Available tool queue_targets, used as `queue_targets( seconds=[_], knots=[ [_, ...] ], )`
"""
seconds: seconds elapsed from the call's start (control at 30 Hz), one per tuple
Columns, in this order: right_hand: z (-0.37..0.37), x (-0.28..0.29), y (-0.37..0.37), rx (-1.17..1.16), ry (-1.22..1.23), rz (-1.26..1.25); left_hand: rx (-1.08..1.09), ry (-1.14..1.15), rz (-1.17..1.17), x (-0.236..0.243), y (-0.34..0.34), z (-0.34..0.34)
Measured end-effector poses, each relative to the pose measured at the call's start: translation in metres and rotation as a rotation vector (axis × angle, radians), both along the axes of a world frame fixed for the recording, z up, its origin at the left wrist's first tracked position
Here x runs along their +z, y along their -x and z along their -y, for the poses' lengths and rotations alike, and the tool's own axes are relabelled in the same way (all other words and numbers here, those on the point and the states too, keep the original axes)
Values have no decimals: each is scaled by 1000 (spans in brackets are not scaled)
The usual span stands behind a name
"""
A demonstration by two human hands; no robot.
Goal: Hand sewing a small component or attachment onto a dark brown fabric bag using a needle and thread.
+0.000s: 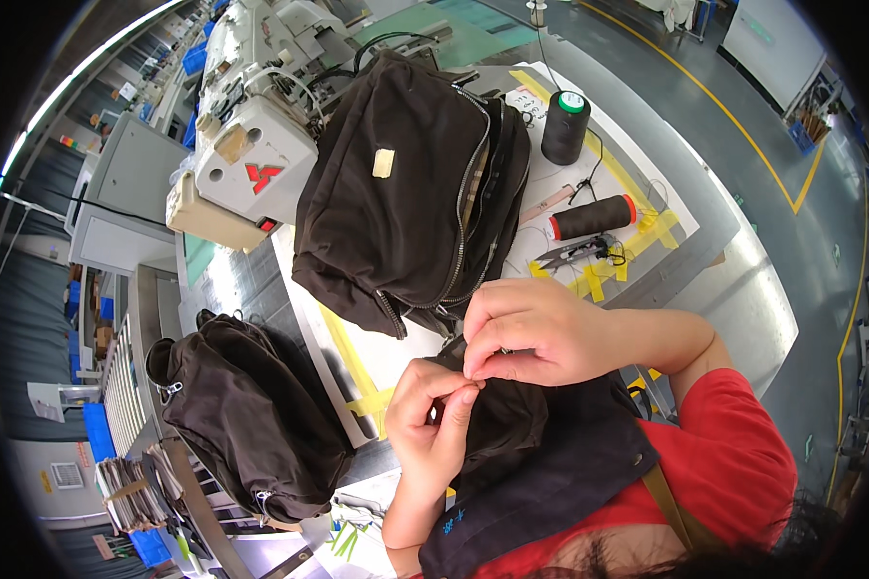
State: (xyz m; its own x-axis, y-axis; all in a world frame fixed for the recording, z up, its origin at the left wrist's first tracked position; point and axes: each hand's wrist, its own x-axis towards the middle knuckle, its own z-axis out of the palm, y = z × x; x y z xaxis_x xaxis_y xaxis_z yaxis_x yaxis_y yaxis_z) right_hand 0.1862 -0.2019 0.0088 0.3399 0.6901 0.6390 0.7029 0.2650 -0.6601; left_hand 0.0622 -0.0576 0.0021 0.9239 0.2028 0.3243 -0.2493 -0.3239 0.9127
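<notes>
My left hand [430,420] and my right hand [536,338] meet in a pinch over a dark fabric piece [502,425] near the table's front. Their fingertips hold something too small to make out, perhaps part of that fabric; I cannot tell. Just beyond them lies a large dark brown bag [386,222] with open zippers and a pale sticker on it. To its right are an upright black thread cone [565,130], a lying dark spool [594,217] with red ends and dark snips [574,254].
A white sewing machine [251,164] stands behind at the left. A second dark bag [246,415] lies left of my hands. A metal table edge [763,318] borders the work surface on the right, beside a grey floor [714,87] with yellow lines. Stacked material [130,487] is at lower left.
</notes>
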Motion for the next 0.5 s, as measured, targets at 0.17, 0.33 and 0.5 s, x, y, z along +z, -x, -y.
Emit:
queue_targets(
  seconds=[0.17, 0.33, 0.5],
  knots=[
    [-1, -3, 3, -12, 12, -56, -52, 284, -107, -1, 1, 0],
    [3, -1, 9, -134, -44, -11, 44, 370, -44, -4, 1, 1],
    [-1, -9, 13, -220, -115, 209, 56, 324, -42, -3, 1, 4]
  ],
)
